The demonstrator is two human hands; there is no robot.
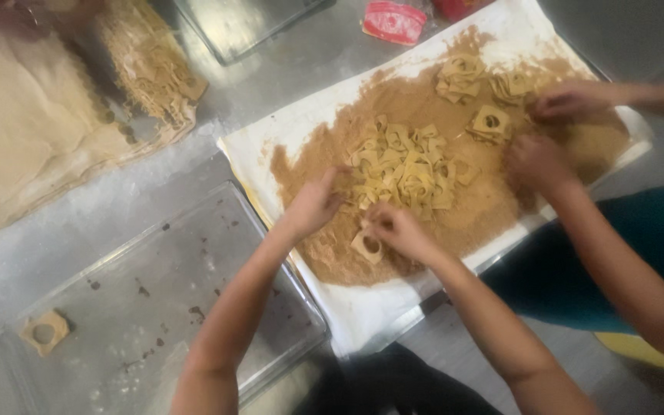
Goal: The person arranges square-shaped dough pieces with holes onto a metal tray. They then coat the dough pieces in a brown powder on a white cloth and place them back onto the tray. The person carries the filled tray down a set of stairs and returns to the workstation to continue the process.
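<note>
Centrally, dough squares (405, 170) heaped, left hand (313, 206), right hand (396, 229) touching

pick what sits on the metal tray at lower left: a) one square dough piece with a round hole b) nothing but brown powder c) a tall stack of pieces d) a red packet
a: a single square dough piece with a round hole lies alone near the left corner of the metal tray.

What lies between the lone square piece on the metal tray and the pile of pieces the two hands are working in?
In the head view, bare tray, then the cloth's white edge and brown crumbs lie between the lone piece and the pile.
</note>
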